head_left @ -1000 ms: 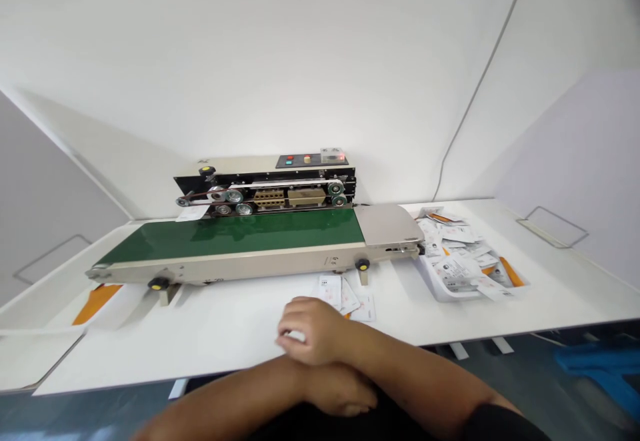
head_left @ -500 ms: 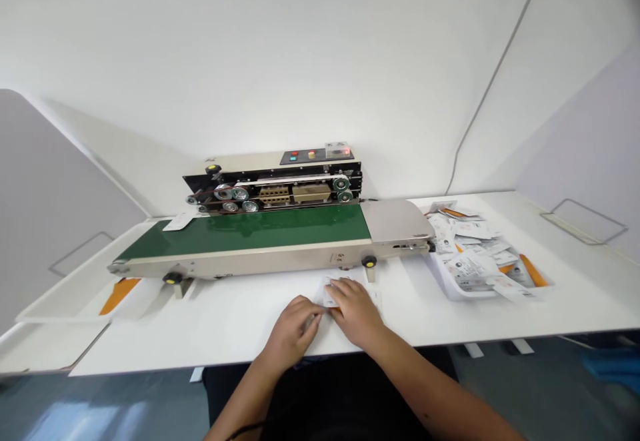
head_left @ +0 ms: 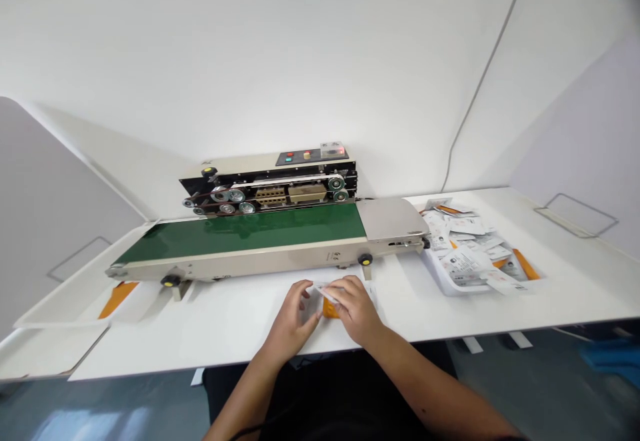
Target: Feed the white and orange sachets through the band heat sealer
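My right hand (head_left: 354,308) is closed on a small white packet (head_left: 324,290) over the table, close to the conveyor's front side. Beneath its fingers shows an orange piece (head_left: 330,308); whether it is part of the packet or a separate sachet I cannot tell. To the left, my left hand (head_left: 294,316) is open, thumb and fingers apart, its fingertips beside the packet's left edge. Part of the packet is hidden behind my right fingers.
Behind my hands stands a band sealer (head_left: 280,188) with a green conveyor belt (head_left: 240,233). A white bin (head_left: 453,288) heaped with white and orange packets sits at the right. An orange packet (head_left: 117,298) lies in the left tray (head_left: 40,311).
My left hand has opened and its fingers have spread beside the packet. More of the orange piece shows. The white packet at the belt's left end is gone from the belt.
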`<state>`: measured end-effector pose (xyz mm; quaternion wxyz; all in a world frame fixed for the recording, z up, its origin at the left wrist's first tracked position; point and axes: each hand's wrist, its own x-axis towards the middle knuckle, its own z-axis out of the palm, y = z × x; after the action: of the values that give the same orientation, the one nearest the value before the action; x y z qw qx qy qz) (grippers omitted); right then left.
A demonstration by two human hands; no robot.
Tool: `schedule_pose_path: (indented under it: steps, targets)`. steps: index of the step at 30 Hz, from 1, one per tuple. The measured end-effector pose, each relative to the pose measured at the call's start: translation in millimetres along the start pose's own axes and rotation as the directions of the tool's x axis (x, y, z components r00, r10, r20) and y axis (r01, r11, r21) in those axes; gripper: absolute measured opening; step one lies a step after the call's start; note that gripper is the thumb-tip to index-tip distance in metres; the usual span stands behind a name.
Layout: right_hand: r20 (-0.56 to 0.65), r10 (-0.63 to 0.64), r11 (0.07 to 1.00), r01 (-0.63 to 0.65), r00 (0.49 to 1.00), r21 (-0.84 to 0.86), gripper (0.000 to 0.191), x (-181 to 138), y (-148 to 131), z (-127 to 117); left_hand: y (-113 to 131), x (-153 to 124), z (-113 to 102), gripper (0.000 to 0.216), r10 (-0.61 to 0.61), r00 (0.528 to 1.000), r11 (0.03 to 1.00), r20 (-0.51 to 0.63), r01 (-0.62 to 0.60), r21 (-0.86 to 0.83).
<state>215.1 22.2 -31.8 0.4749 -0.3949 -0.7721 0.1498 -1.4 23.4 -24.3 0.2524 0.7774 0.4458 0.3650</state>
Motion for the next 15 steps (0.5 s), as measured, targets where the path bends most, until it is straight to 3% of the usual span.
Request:
schedule_pose_path:
  steps: [3, 7, 9, 11, 15]
  targets:
    - [0.016, -0.055, 0.99, 0.053, 0.998, 0.131, 0.025, 0, -6, -3, 0, -4, -3, 0.049, 0.009, 0.999, 0.999, 0.041, -0.008, -0.043]
    - [0.087, 0.141, 0.973, -0.155, 0.986, 0.171, 0.024, 0, -10, -9, -3, -9, -7, 0.021, -0.023, 0.998, 1.0, 0.055, 0.023, -0.004]
    - [0.183, 0.226, 0.961, -0.25, 0.957, 0.12, 0.038, 4, -14, -18, -6, -11, -8, 0.021, -0.053, 0.999, 0.999, -0.008, 0.053, -0.014]
    - [0.326, 0.209, 0.97, -0.238, 0.922, 0.049, 0.044, 12, -18, -30, -7, -12, -7, 0.021, -0.072, 0.997, 0.996, -0.031, 0.071, -0.046]
    - [0.587, 0.133, 0.991, -0.09, 0.799, -0.102, 0.025, 36, -29, -56, -9, -13, -5, 0.02, -0.093, 0.996, 0.992, -0.009, 0.092, -0.081]
